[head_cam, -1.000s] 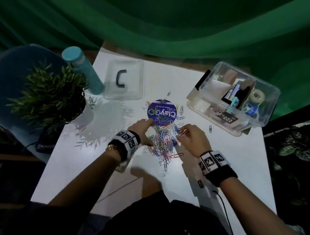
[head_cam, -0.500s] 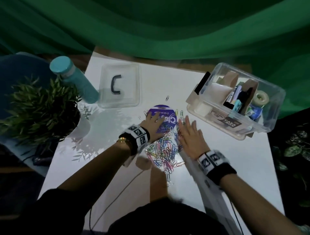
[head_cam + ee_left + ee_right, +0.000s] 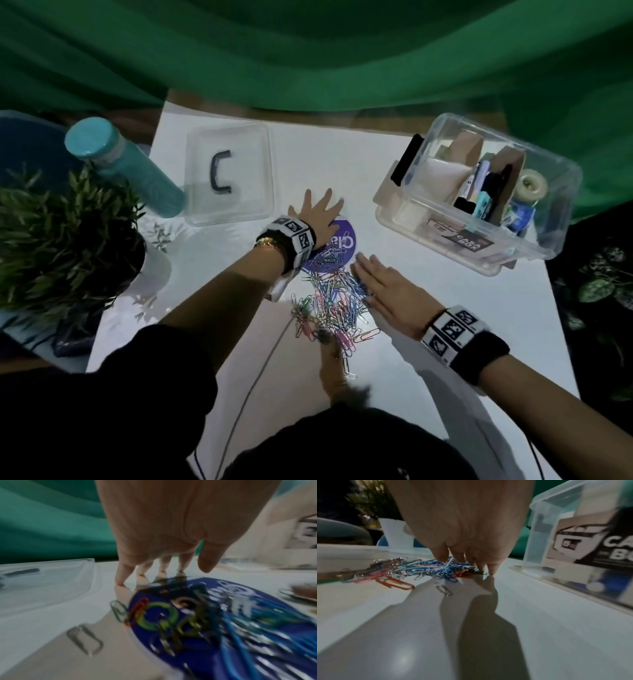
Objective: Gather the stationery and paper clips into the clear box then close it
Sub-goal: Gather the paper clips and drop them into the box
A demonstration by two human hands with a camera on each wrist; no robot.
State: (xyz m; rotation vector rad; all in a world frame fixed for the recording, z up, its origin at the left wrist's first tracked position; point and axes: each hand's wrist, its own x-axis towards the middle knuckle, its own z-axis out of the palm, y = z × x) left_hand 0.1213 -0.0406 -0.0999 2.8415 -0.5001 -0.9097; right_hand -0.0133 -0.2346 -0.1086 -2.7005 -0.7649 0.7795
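Note:
A heap of coloured paper clips lies mid-table, partly on a round purple lid. My left hand lies flat with spread fingers at the lid's far edge, fingertips on the table. My right hand lies flat against the heap's right side, fingers straight and touching clips. The clear box stands at the right, open, with tape, markers and other stationery inside. Its clear lid with a black handle lies at the back left.
A teal bottle and a potted plant stand at the left. Loose clips lie on the white table beside the purple lid. A green curtain hangs behind. A thin cable runs over the near table edge.
Both hands went from pinching clips to lying flat. The left hand reached farther over the purple lid; the right hand flattened against the heap's right side. The view shifted closer.

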